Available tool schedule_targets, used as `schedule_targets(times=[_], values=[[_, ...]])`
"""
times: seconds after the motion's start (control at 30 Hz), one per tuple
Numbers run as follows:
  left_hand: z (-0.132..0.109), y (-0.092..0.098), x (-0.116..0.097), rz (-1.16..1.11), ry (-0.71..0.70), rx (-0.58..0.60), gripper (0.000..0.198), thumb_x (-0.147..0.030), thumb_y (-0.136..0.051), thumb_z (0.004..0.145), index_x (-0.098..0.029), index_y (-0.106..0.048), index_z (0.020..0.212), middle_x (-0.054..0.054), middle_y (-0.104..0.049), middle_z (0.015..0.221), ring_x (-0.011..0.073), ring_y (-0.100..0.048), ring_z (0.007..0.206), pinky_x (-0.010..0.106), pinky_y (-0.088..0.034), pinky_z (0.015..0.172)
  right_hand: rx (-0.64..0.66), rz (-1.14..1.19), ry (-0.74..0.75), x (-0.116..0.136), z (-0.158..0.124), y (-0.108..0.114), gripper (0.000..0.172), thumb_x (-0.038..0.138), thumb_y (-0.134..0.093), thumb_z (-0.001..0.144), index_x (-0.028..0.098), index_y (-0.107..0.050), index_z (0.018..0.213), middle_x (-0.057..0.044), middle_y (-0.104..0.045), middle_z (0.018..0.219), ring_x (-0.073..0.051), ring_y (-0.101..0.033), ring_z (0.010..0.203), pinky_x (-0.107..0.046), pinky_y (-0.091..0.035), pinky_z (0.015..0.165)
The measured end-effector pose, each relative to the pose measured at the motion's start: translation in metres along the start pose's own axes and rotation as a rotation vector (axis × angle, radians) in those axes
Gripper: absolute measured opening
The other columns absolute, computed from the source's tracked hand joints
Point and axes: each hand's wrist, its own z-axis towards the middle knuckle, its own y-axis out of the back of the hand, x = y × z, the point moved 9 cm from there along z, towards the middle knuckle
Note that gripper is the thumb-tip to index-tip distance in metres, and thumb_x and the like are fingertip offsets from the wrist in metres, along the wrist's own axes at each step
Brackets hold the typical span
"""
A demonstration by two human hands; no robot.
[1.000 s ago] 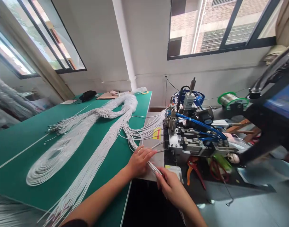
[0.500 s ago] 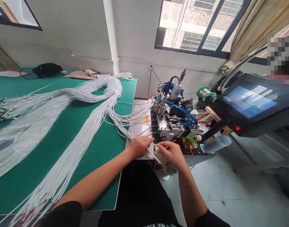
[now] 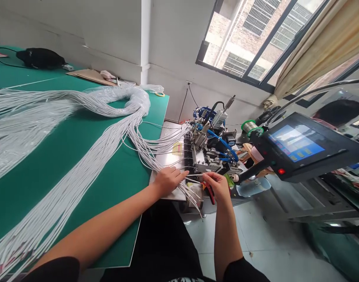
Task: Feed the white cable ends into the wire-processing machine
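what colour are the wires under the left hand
White wires, fanned out under the left hand; clearest in the head view.

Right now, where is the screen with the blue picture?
In the head view, the screen is on the right side, held on a black arm just right of the machine, above and to the right of the right hand.

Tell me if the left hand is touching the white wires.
Touching. The head view shows the left hand lying flat on the white wires, which pass under its fingers.
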Motion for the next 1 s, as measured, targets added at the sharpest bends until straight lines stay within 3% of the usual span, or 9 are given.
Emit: schedule_targets(times=[0.13,0.23,0.4,0.57,0.7,0.83,1.0], values=[[0.003,0.000,-0.006,-0.074,0.005,0.007,0.030,-0.021,-0.037,0.096,-0.019,-0.060,0.114,0.005,-0.062,0.082,0.0130,-0.059,0.071,0.024,-0.044,0.063,-0.060,0.055,0.072,-0.005,-0.001,0.002,0.043,0.051,-0.074,0.068,0.012,-0.068,0.083,-0.005,-0.065,0.074,-0.014,-0.055,0.064,-0.024,-0.044,0.058],[0.005,-0.004,-0.012,-0.108,-0.007,0.021,0.025,-0.021,-0.037,0.095,-0.019,-0.060,0.103,0.003,-0.061,0.077,0.0124,-0.058,0.069,0.023,-0.043,0.061,-0.067,0.090,0.138,-0.005,-0.004,-0.004,0.039,0.051,-0.070,0.073,0.013,-0.066,0.080,-0.002,-0.060,0.069,-0.011,-0.049,0.061,-0.022,-0.040,0.057],[0.012,-0.020,-0.017,-0.111,-0.067,0.130,0.023,-0.017,-0.037,0.092,-0.017,-0.058,0.101,0.002,-0.060,0.072,0.0138,-0.057,0.066,0.024,-0.041,0.058,-0.042,0.146,0.135,-0.007,-0.001,-0.006,0.036,0.051,-0.066,0.077,0.015,-0.064,0.077,-0.001,-0.058,0.070,-0.009,-0.046,0.058,-0.021,-0.038,0.055],[0.019,-0.037,-0.015,-0.059,-0.057,0.243,0.023,-0.016,-0.041,0.091,-0.017,-0.058,0.105,0.002,-0.060,0.073,0.0161,-0.056,0.066,0.027,-0.040,0.058,-0.026,-0.237,0.242,-0.001,0.006,0.007,0.033,0.046,-0.059,0.084,0.014,-0.065,0.082,-0.004,-0.063,0.074,-0.013,-0.054,0.067,-0.024,-0.041,0.063],[0.020,-0.048,-0.011,-0.069,-0.008,0.287,0.028,-0.015,-0.043,0.090,-0.020,-0.059,0.113,0.003,-0.061,0.077,0.0168,-0.057,0.070,0.027,-0.040,0.062,0.011,-0.532,0.316,-0.006,0.013,0.003,0.030,0.040,-0.050,0.088,0.015,-0.062,0.079,-0.003,-0.061,0.075,-0.013,-0.052,0.068,-0.024,-0.038,0.065],[0.017,-0.058,-0.006,-0.095,0.028,0.324,0.036,-0.011,-0.047,0.084,-0.023,-0.060,0.116,0.004,-0.060,0.080,0.0171,-0.056,0.073,0.028,-0.039,0.065,0.043,-0.529,0.265,-0.022,0.023,-0.003,0.029,0.039,-0.048,0.088,0.015,-0.056,0.075,0.000,-0.053,0.066,-0.011,-0.046,0.062,-0.022,-0.034,0.061],[0.018,-0.065,-0.001,-0.109,0.053,0.342,0.036,-0.014,-0.050,0.083,-0.024,-0.062,0.116,0.005,-0.059,0.083,0.0196,-0.056,0.077,0.031,-0.039,0.067,0.109,-0.305,0.099,-0.050,0.035,-0.006,0.030,0.043,-0.049,0.085,0.017,-0.048,0.070,0.003,-0.041,0.061,-0.010,-0.037,0.059,-0.022,-0.030,0.057]])
